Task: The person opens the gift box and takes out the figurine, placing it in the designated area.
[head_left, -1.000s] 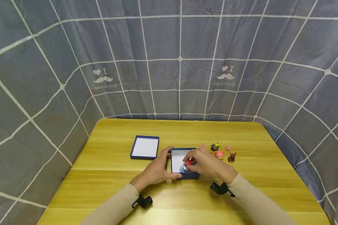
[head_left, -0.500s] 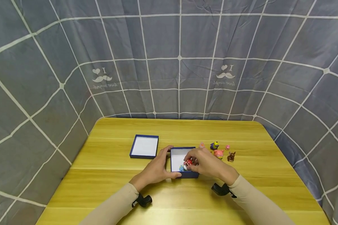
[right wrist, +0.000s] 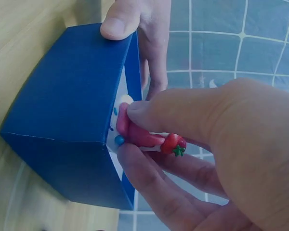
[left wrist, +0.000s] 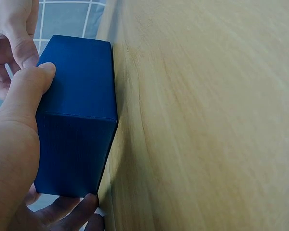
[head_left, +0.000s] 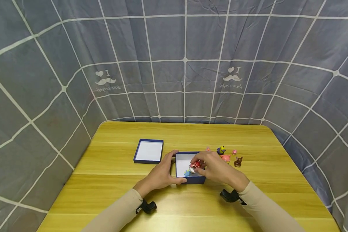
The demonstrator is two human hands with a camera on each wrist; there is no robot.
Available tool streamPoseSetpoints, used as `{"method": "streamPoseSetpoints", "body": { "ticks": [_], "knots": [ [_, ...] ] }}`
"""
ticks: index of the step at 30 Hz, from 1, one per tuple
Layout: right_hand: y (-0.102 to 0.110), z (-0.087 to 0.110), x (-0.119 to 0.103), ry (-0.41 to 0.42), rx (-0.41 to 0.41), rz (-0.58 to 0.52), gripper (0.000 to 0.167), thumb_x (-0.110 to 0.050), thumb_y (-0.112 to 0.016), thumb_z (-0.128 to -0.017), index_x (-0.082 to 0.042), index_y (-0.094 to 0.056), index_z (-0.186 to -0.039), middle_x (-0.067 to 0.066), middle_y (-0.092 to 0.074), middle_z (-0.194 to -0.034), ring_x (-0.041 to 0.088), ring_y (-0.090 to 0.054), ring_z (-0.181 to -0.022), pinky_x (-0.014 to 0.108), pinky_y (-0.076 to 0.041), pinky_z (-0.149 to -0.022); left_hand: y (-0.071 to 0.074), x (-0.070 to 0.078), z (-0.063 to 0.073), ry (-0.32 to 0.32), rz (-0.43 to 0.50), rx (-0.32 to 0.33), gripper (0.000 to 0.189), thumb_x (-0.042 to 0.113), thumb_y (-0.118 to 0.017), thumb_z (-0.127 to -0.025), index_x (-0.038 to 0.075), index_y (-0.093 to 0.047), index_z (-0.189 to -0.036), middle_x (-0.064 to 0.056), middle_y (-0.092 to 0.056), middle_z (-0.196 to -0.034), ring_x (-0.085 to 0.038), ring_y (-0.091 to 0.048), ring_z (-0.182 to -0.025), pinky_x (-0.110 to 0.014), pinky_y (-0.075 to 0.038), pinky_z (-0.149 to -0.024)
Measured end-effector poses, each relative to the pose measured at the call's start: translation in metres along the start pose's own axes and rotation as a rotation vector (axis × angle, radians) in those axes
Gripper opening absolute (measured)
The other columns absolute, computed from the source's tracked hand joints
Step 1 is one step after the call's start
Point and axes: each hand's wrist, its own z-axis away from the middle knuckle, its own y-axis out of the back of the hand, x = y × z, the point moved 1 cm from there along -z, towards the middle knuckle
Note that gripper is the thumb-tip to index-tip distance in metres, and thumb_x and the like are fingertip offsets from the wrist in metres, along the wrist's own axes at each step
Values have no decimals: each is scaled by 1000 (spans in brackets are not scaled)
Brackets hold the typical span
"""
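Observation:
My left hand (head_left: 159, 172) grips a dark blue box (head_left: 190, 181) by its left side, thumb on the near wall and fingers round the far side. In the left wrist view the thumb presses the box (left wrist: 77, 82) near its rim. My right hand (head_left: 217, 169) pinches a toy figurine (head_left: 194, 167) at the box's opening. Up close in the right wrist view, the figurine (right wrist: 135, 132) is pink and white with a red strawberry and a blue bead. Something light blue (head_left: 187, 173) shows inside the box, just below the figurine.
An open box lid (head_left: 149, 151), blue with a white inside, lies left of the box. Right of it stand several small figures: a yellow and blue one (head_left: 221, 150), a pink pig-like one (head_left: 225, 158), a brown one (head_left: 238, 161) and a tiny pink one (head_left: 234, 152).
My right hand has shifted slightly right and raised the figurine a little, turning it more upright. The left hand and the box stay in place.

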Motion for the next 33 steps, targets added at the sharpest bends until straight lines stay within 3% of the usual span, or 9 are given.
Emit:
{"method": "streamPoseSetpoints", "body": {
  "ticks": [15,26,33],
  "knots": [
    [11,7,-3,-25,22,-21,20,-3,-88,-102,-9,-85,-121,3,-85,-111,2,-75,-88,35,-69,-77,-1,-2,-1,-7,-7,5,123,60,-98,-92,18,-28,-184,-21,-43,-184,-42,-64,-153,-65,-54,-126],
    [21,12,-5,11,33,-26,21,-2,-84,-105,-14,-88,-122,0,-82,-112,1,-66,-84,22,-58,-71,-1,-2,-1,-8,-3,6,124,60,-98,-92,16,-28,-184,-21,-44,-183,-41,-64,-153,-64,-55,-125],
    [26,16,-6,-7,43,-32,20,-1,-86,-105,-14,-88,-120,0,-84,-116,7,-75,-91,34,-68,-77,-1,-2,-1,-12,-4,13,124,59,-99,-91,15,-28,-183,-21,-45,-181,-39,-66,-149,-63,-56,-124]
  ]
}}
